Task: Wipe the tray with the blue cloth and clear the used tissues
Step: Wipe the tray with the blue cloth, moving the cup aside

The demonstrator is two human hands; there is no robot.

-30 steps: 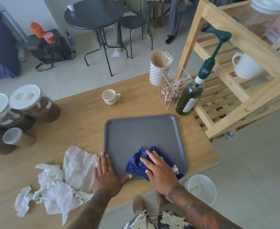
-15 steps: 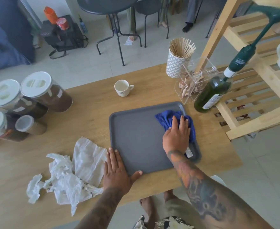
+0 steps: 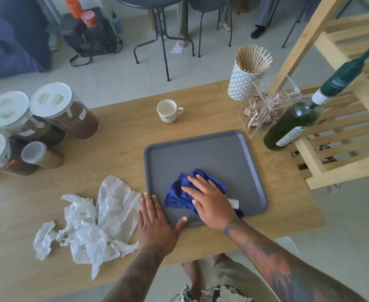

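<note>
Two risks seem the largest here. The grey tray [image 3: 203, 155] lies near the table [image 3: 122, 136] edge at 6 o'clock, so a strong stroke toward the person could push it over; the left hand [image 3: 156, 223], flat and open on the corner at 7 o'clock, grips nothing and only presses the tray down. Second, a wide stroke toward 1 o'clock may knock the green bottle [image 3: 292, 125] with the pump, which stands just beside the tray, or the clear box [image 3: 264, 110] next to it. A smaller risk: the used tissues [image 3: 92, 221], lying loose on the table at 9 o'clock of the tray and touching the left hand, may slide off when they are gathered.

The right hand [image 3: 212, 201] lies flat with spread fingers on the blue cloth [image 3: 179, 192], pressing it and not closing around it. The cloth is on the tray's near half, about 6 o'clock.

By count, largest first: one table, one wooden rack [image 3: 340, 131], one tray, four lidded jars [image 3: 63, 112] at 9 o'clock, one bottle, one cup of wooden sticks [image 3: 246, 75], one clear box, one pile of tissues, one cloth, one white cup [image 3: 168, 111] at 12 o'clock.
</note>
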